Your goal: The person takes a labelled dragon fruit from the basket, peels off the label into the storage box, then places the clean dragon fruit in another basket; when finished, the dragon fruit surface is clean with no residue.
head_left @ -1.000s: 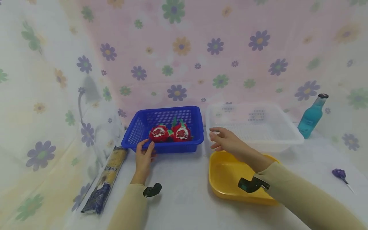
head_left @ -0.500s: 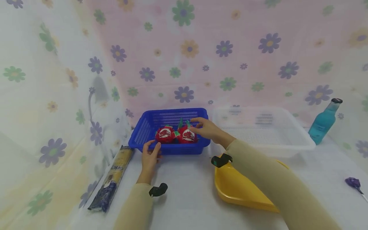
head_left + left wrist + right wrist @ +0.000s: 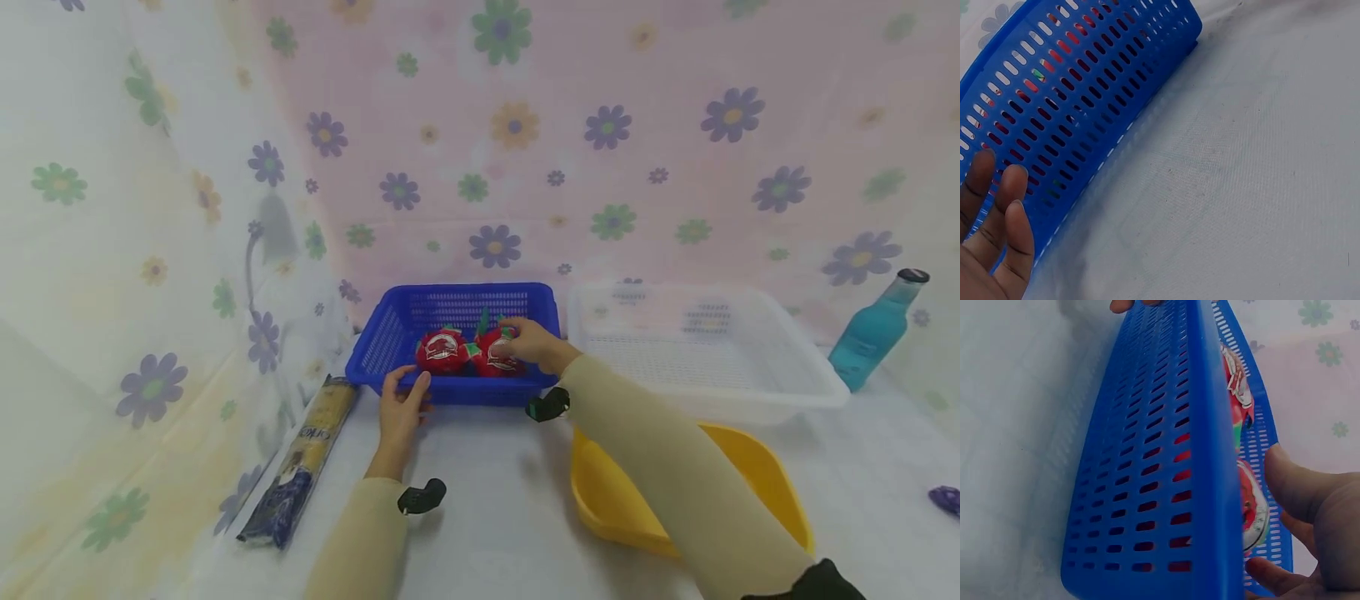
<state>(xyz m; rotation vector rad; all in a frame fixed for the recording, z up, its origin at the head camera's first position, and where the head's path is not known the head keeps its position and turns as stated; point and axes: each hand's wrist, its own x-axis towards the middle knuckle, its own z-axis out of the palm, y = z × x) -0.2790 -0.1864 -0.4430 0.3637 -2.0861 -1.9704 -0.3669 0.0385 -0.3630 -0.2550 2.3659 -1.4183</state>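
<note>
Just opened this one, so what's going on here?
A person is working at a blue basket holding two red bundles. The right hand is at the right-hand bundle; whether it grips it, I can't tell. The left hand is at the basket's near rim. A white basket and yellow basin stand to the right.

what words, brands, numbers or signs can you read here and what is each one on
Nothing is clear enough to quote with certainty.
Yellow and dark blue packet: large lettering, possibly with "ko" in it, too blurred to confirm.
Left red bundle, in the blue basket: printed white emblem, wording too small.
Right red bundle, same basket: similar emblem, unreadable.
Turquoise bottle: faint marking, too small to read.
</note>
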